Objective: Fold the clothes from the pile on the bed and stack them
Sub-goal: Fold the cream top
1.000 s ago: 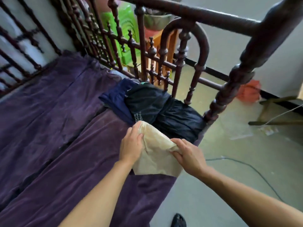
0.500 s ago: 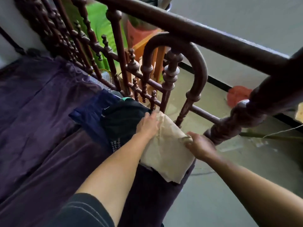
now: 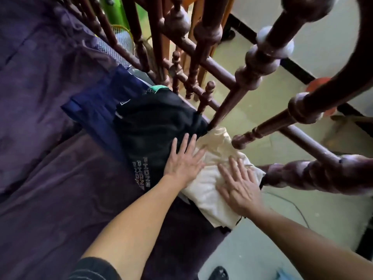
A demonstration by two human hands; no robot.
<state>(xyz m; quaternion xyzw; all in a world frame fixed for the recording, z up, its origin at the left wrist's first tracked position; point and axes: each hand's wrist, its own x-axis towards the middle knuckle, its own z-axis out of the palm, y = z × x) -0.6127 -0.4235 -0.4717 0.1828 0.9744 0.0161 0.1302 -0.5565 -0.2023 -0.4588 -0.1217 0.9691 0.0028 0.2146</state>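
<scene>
Both hands have let go of the folded cream garment (image 3: pixel 214 178) and now press it flat at the bed's corner.

It lies just beside the black printed garment (image 3: pixel 153 136), over dark cloth whose edges show beneath, long axis running from the near edge of the purple bedspread (image 3: pixel 50 178) up toward the wooden bed rail (image 3: pixel 228 104). Left hand (image 3: pixel 184 160) and right hand (image 3: pixel 240 186) rest palm-down, fingers spread, neither grip closed on anything; the left overlaps both garments. A navy garment (image 3: pixel 96 110) sits further left. Stacking this piece looks nearly done; next, probably, lifting off and fetching another item from the pile, which is out of view.
</scene>
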